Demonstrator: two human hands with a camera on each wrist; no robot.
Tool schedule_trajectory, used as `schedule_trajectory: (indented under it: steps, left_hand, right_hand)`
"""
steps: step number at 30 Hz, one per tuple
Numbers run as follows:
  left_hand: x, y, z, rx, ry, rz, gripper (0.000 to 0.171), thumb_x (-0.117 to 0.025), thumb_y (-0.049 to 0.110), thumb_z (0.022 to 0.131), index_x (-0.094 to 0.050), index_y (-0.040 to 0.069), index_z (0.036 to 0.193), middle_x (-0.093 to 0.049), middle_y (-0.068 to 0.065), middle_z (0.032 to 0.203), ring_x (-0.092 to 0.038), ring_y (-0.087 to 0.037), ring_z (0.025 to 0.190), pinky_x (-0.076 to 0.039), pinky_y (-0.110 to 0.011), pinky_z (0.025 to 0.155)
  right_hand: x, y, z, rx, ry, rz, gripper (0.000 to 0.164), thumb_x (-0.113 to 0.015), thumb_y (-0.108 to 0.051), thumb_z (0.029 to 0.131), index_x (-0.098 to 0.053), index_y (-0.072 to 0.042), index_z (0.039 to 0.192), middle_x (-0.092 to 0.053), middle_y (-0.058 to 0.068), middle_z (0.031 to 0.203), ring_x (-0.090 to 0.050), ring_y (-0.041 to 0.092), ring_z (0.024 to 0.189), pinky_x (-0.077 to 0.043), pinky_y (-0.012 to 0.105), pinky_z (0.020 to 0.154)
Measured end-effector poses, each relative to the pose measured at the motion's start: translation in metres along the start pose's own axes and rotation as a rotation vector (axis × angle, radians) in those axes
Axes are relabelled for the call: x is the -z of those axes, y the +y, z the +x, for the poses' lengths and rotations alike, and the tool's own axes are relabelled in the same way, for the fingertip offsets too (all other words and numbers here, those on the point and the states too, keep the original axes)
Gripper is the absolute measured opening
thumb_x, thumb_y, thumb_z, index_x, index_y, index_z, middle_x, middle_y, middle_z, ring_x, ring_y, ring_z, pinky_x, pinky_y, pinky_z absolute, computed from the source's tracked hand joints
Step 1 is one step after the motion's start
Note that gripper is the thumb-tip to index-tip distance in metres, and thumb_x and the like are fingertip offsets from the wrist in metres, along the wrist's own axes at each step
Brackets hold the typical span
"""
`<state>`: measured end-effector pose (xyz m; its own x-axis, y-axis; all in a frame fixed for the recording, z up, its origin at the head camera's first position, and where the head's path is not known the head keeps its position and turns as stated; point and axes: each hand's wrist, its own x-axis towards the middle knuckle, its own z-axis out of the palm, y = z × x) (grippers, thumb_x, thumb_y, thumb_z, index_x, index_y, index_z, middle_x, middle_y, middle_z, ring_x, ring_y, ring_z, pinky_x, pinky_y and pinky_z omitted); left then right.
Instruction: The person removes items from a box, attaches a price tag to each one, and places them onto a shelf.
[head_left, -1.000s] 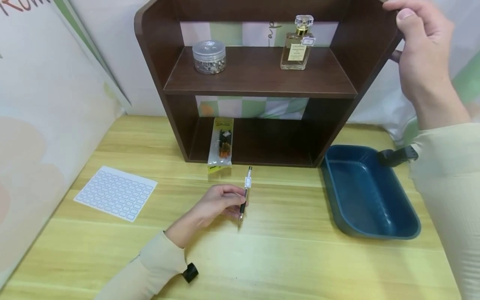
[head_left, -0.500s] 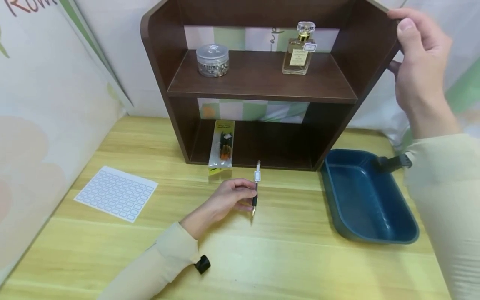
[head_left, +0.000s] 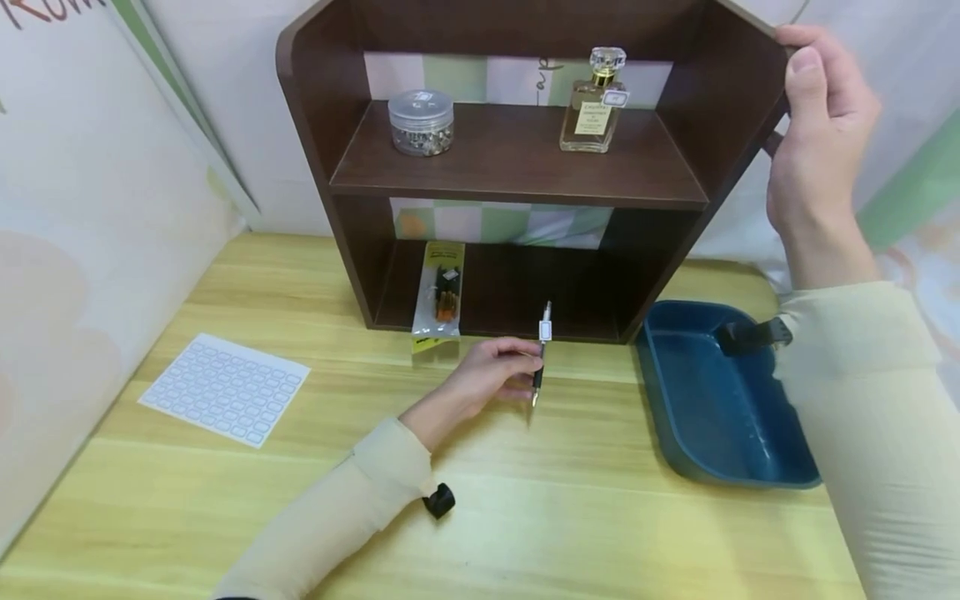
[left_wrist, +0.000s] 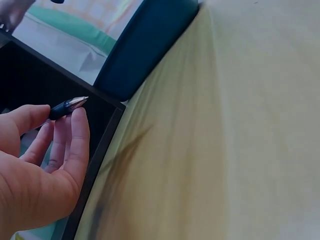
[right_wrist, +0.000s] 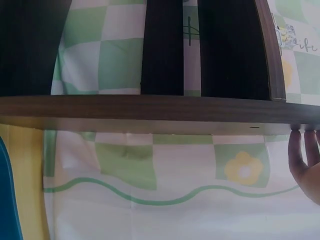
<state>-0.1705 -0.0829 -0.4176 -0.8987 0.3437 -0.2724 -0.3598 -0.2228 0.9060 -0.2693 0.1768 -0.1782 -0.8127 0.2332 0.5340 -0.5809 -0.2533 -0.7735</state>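
Observation:
In the head view my left hand [head_left: 491, 375] pinches a pen [head_left: 538, 371] between thumb and fingers, just in front of the lower compartment of a dark brown wooden shelf [head_left: 517, 193]. A small white label is on the pen's upper part, and its metal tip points down. The left wrist view shows the black grip and silver tip of the pen [left_wrist: 67, 107] beyond my thumb. My right hand [head_left: 821, 142] grips the upper right side panel of the shelf; in the right wrist view, its fingers [right_wrist: 296, 150] touch that panel.
A clear-lidded jar [head_left: 422, 123] and a perfume bottle [head_left: 591, 117] stand on the upper shelf. A packet [head_left: 441, 292] lies in the lower compartment, overhanging its front edge. A blue basin [head_left: 720, 400] sits at right, a label sheet [head_left: 225, 387] at left on the wooden table.
My left hand has moved right and away from me with the pen, whose top now overlaps the shelf's bottom board. My right hand stays on the side panel.

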Motion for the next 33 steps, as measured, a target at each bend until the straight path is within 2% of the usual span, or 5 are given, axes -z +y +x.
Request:
schedule_trajectory:
  steps: [7, 11, 19, 25, 33]
  left_hand:
    - [-0.007, 0.014, 0.021, -0.028, 0.016, -0.005, 0.026, -0.069, 0.004, 0.094, -0.068, 0.0, 0.12, -0.069, -0.01, 0.099, -0.066, -0.019, 0.076, -0.061, -0.033, 0.071]
    - [-0.011, 0.021, 0.033, -0.028, 0.036, -0.001, 0.029, -0.069, 0.005, 0.095, -0.067, -0.001, 0.123, -0.069, -0.011, 0.103, -0.066, -0.019, 0.076, -0.061, -0.035, 0.075]
    - [-0.019, 0.029, 0.061, -0.05, 0.069, 0.033, 0.029, -0.069, 0.004, 0.095, -0.066, -0.003, 0.123, -0.069, -0.016, 0.107, -0.065, -0.017, 0.073, -0.061, -0.032, 0.07]
    - [-0.022, 0.032, 0.079, -0.065, 0.108, 0.084, 0.03, -0.067, 0.004, 0.095, -0.066, -0.005, 0.124, -0.069, -0.012, 0.1, -0.064, -0.016, 0.072, -0.061, -0.038, 0.076]
    - [-0.022, 0.025, 0.097, -0.084, 0.151, 0.157, 0.028, -0.065, 0.0, 0.095, -0.065, -0.007, 0.122, -0.07, -0.017, 0.098, -0.063, -0.016, 0.067, -0.062, -0.034, 0.068]
  right_hand:
    - [-0.002, 0.001, -0.001, 0.027, -0.006, 0.004, 0.019, -0.061, -0.011, 0.101, -0.072, -0.002, 0.114, -0.062, 0.016, 0.108, -0.056, 0.022, 0.096, -0.053, 0.032, 0.069]
    - [-0.002, 0.001, -0.001, 0.034, -0.011, 0.018, 0.019, -0.059, -0.01, 0.101, -0.071, -0.002, 0.113, -0.062, 0.017, 0.108, -0.056, 0.023, 0.098, -0.054, 0.033, 0.069]
    - [-0.002, 0.001, -0.002, 0.027, -0.022, 0.047, 0.019, -0.06, -0.01, 0.101, -0.071, 0.0, 0.114, -0.061, 0.018, 0.107, -0.056, 0.024, 0.097, -0.054, 0.034, 0.068]
    - [-0.001, 0.0, -0.002, 0.01, -0.033, 0.062, 0.019, -0.061, -0.01, 0.1, -0.07, 0.0, 0.114, -0.061, 0.018, 0.106, -0.056, 0.025, 0.096, -0.054, 0.034, 0.067]
    - [0.0, 0.001, -0.004, 0.006, -0.021, 0.037, 0.019, -0.062, -0.012, 0.1, -0.07, -0.001, 0.114, -0.061, 0.017, 0.106, -0.055, 0.024, 0.096, -0.053, 0.033, 0.067]
